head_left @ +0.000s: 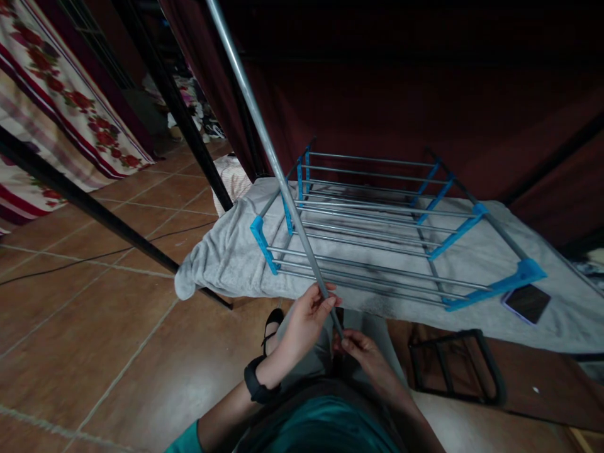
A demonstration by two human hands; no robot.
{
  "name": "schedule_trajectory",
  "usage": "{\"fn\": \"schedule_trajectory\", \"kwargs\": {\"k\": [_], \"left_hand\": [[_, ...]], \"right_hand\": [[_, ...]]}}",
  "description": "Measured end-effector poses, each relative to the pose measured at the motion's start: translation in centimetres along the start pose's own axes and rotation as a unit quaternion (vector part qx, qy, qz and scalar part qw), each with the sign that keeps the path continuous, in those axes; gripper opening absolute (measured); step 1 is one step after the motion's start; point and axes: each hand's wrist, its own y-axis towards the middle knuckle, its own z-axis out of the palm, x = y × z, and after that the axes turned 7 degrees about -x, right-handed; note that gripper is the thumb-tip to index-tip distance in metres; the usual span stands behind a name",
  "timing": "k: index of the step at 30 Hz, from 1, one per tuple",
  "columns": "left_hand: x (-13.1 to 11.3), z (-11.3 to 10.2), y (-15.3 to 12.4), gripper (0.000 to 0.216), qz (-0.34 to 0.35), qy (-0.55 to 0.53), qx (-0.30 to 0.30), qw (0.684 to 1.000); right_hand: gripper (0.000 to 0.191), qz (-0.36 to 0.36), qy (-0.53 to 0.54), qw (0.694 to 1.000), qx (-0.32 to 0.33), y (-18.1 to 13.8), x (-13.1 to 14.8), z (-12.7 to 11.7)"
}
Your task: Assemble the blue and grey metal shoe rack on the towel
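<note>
A long grey metal rod (264, 135) slants from the top of the view down to my lap. My left hand (306, 318) grips it with fingers wrapped round, a black band on the wrist. Just below, my right hand (365, 352) pinches the rod's lower end. In front lies a rack (377, 233) of thin metal bars joined by blue plastic brackets, resting on its side on a grey blanket (226, 258) over a bed.
A dark phone (527, 303) lies on the blanket at the right. A black wire frame (453, 365) sits on the tiled floor by my right knee. Black bed-frame posts (179, 107) and a floral cloth (61, 94) stand to the left; dark red fabric hangs behind.
</note>
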Motion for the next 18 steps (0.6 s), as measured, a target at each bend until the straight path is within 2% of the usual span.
{"fn": "schedule_trajectory", "kwargs": {"k": [5,9,14,18], "left_hand": [[0.3,-0.1,-0.5,0.027,0.068,0.124,0.061,0.988],[0.9,-0.7,0.0,0.026,0.115,0.220,0.099,0.964],[3.4,-2.3,1.1,0.035,0.182,0.354,0.187,0.898],[5.5,-3.6,1.8,0.040,0.216,0.424,0.220,0.852]], "right_hand": [[0.045,-0.058,-0.039,0.997,-0.016,0.2,0.7,-0.5],[0.040,-0.113,-0.025,0.989,-0.093,0.0,2.8,-2.1],[0.044,-0.176,0.088,0.950,-0.243,-1.1,6.3,-5.1],[0.048,-0.192,0.188,0.921,-0.282,-2.3,8.0,-7.6]]}}
